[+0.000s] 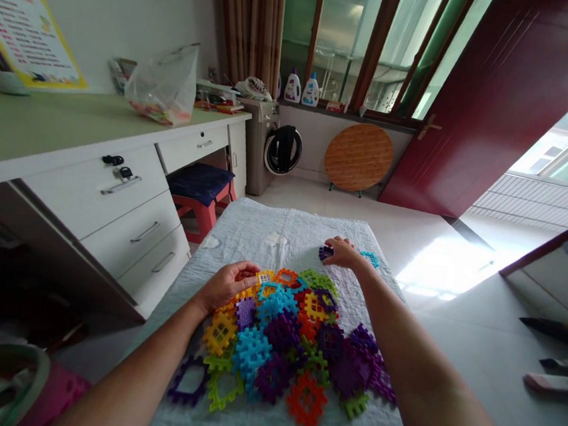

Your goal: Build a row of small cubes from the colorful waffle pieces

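A heap of interlocking plastic building blocks (277,333) in purple, blue, yellow, orange and green lies on the cloth-covered table (242,229). At the heap's far left edge, my left hand (229,284) has its fingers curled, with thumb and fingertips at a yellow block (264,278). Past the heap, my right hand (343,253) is closed on a dark purple block (326,252) at the cloth. Just right of that hand lies a light blue block (370,259), partly hidden by the wrist. Purple blocks (352,370) spread beside my right forearm.
A white desk (116,183) with drawers stands along the left, a plastic bag (165,88) on top. Under it is a red stool (198,215). Further off are a washing machine (260,150), a round wooden board (360,157) and a dark red door (455,109). A pink basket (59,389) sits lower left.
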{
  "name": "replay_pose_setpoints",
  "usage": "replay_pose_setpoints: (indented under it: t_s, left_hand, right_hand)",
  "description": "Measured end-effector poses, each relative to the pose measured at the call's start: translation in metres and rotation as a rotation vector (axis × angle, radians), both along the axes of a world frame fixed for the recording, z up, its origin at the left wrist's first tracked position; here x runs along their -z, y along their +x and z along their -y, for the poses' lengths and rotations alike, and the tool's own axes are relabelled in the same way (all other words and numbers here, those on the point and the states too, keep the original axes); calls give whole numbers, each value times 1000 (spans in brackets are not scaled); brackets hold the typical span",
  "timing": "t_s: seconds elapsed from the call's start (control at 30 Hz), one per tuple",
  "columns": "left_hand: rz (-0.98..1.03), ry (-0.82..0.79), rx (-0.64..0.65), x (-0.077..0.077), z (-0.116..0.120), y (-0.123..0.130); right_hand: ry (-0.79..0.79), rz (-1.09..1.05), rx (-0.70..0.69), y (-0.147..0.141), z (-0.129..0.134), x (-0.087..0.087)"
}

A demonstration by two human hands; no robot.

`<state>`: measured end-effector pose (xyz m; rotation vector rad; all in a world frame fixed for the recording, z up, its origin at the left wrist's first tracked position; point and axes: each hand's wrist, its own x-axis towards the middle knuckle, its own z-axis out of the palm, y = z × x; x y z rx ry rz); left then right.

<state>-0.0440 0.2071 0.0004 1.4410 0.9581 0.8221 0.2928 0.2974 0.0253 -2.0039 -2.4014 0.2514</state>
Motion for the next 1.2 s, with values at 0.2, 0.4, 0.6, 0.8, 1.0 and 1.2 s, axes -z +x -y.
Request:
replay_pose_setpoints:
  t_s: [0.2, 0.4, 0.6, 0.8, 1.0, 1.2]
  left_hand:
    - [-6, -15, -14, 0, 0, 0]
    - [10, -35, -7, -1, 1, 1]
    - [16, -37, -6, 1, 1, 0]
    - [9, -20, -14, 1, 1, 0]
    - [3, -15, -7, -1, 1, 1]
    - [6, -10, -1, 2, 0, 0]
  right_hand:
    - [-51, 51, -31, 5, -8, 0]
    - [-36, 73, -44, 3, -8, -1]
    - [-39, 91, -49, 2, -8, 0]
    - [-25, 96, -44, 2, -5, 0]
    - [-19, 99, -54, 1, -6, -1]
    - [-33, 82, -67, 1, -7, -1]
